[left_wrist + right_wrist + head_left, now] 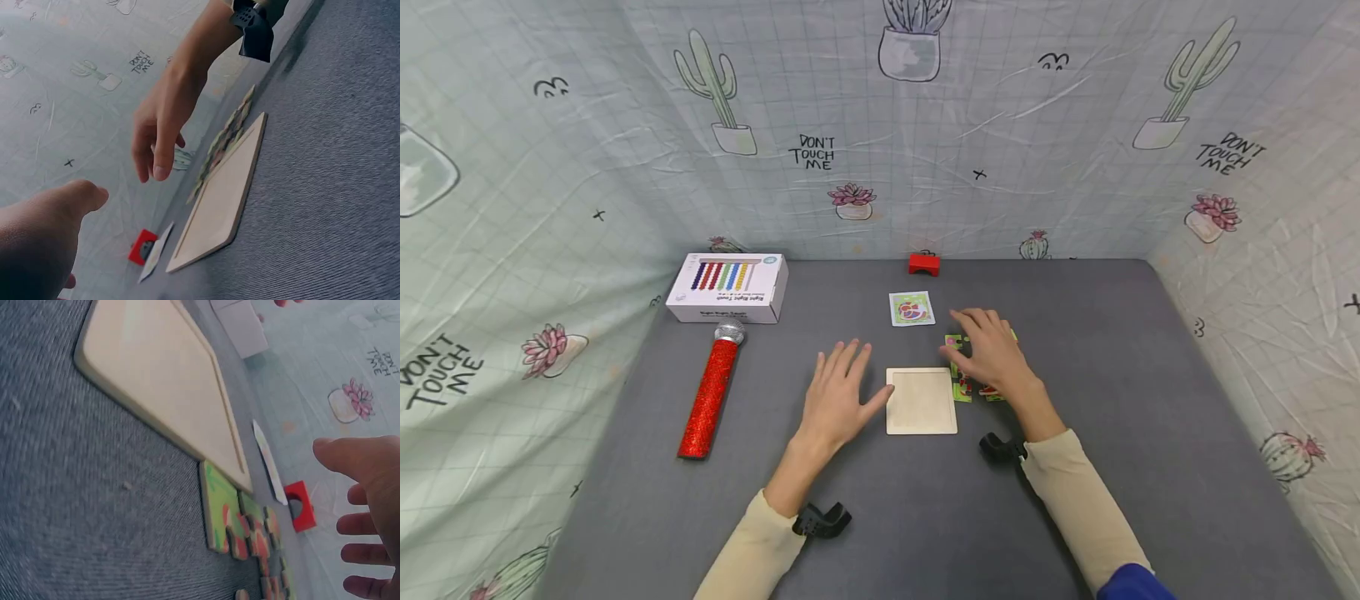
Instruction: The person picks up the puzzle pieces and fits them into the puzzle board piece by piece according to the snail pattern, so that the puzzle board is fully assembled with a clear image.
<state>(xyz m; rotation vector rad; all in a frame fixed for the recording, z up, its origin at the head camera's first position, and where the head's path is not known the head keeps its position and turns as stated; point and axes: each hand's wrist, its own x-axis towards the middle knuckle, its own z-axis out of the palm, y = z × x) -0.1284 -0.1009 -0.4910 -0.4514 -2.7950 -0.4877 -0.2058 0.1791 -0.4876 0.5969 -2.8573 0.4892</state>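
A square wooden puzzle tray [922, 402] with a raised rim lies bare in the middle of the table. My left hand [837, 396] hovers at its left side, fingers spread, the thumb overlapping its edge in the head view. Over several green and red puzzle pieces [220, 512] at the tray's right hangs my right hand [992, 350], fingers loosely bent and holding nothing. In the head view that hand hides part of the pieces. A picture card [912, 308] with a green and purple print lies beyond the tray.
Behind the card stands a red arch block [923, 265]. To the left are a white box [727, 288] printed with coloured bars and a glittery red microphone [711, 396]. A patterned cloth [880, 125] rises at the table's back and sides. Each wrist wears a black mount.
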